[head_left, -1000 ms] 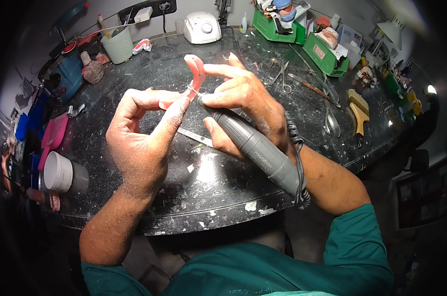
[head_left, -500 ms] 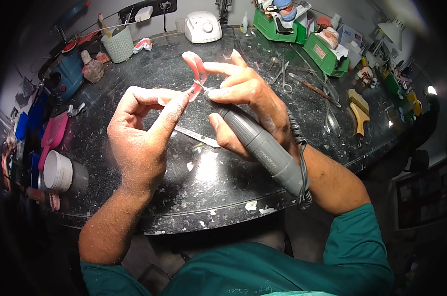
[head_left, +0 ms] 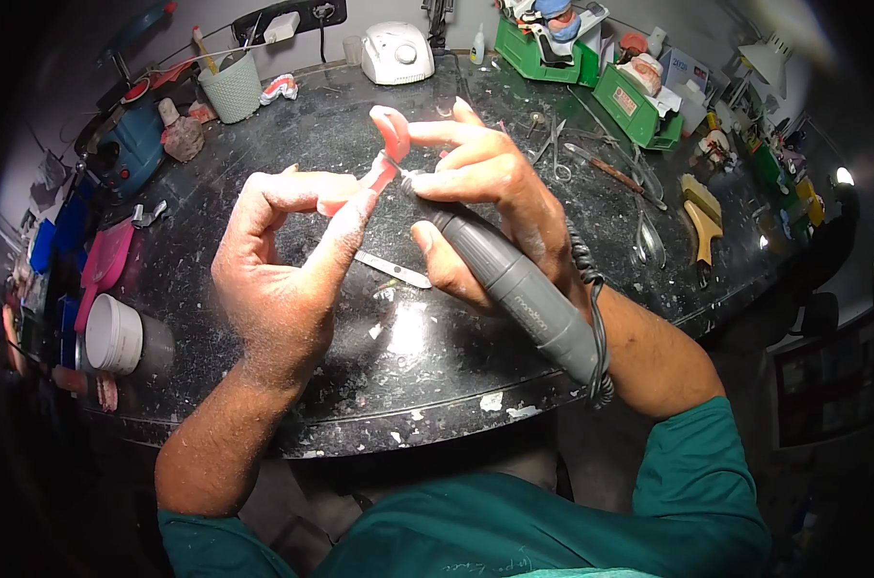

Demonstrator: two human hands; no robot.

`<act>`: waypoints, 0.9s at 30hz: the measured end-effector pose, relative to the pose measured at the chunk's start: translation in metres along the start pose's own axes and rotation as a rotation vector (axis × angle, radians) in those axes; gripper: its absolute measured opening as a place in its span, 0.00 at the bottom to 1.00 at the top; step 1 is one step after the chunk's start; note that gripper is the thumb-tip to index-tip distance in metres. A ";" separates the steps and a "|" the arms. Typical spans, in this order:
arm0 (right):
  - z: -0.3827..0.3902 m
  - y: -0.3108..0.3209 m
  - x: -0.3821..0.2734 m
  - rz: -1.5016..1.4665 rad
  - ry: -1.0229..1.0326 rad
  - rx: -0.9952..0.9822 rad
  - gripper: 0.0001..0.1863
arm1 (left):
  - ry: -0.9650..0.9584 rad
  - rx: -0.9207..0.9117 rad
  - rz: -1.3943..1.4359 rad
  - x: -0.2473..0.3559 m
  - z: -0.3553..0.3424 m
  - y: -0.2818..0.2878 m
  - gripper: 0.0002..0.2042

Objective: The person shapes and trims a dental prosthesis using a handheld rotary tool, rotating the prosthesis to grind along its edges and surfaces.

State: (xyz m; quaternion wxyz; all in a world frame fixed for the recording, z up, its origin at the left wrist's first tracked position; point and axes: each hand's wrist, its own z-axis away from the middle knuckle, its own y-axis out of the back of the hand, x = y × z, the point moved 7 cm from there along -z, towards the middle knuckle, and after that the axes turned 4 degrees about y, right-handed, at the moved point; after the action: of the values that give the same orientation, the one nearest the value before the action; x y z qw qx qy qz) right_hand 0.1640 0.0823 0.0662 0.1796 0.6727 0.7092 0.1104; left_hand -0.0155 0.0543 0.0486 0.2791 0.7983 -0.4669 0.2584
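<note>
Pinched between the thumb and fingers of my left hand [head_left: 292, 241], which is dusted with pale powder, is a curved pink dental plate [head_left: 392, 135], raised above the bench. My right hand [head_left: 485, 212] grips a grey rotary handpiece [head_left: 514, 299] with a coiled cord [head_left: 601, 366] hanging beside it. The handpiece's small tip [head_left: 399, 171] is at the plate's lower part; whether it touches is hard to tell. A flat metal strip [head_left: 394, 270] lies on the bench between my hands.
The dark bench [head_left: 389, 424] holds a white control unit [head_left: 394, 58], green bins [head_left: 630, 111], scissors [head_left: 556, 154], pliers [head_left: 649, 236], a brush [head_left: 702, 226], a pen cup [head_left: 230, 91], a blue machine [head_left: 129, 144], a white tub [head_left: 114, 332] and a pink dustpan [head_left: 105, 265].
The pink plate has turned and shifted slightly right in my left hand's pinch. My right hand and the handpiece have moved a little right and up since a second ago.
</note>
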 end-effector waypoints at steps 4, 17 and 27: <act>0.000 0.000 -0.002 0.046 0.028 -0.010 0.21 | -0.097 0.004 -0.098 0.007 0.002 0.000 0.08; -0.004 -0.001 -0.009 0.093 0.048 -0.041 0.23 | -0.315 -0.042 -0.249 0.028 0.004 -0.002 0.12; -0.003 -0.001 -0.007 0.067 0.049 -0.051 0.23 | -0.295 0.002 -0.111 0.021 0.003 -0.001 0.12</act>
State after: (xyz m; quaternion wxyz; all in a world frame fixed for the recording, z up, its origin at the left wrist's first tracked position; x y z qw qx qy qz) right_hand 0.1622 0.0751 0.0692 0.1754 0.6886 0.6873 0.1508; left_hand -0.0053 0.0399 0.0610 0.2202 0.8524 -0.4580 0.1229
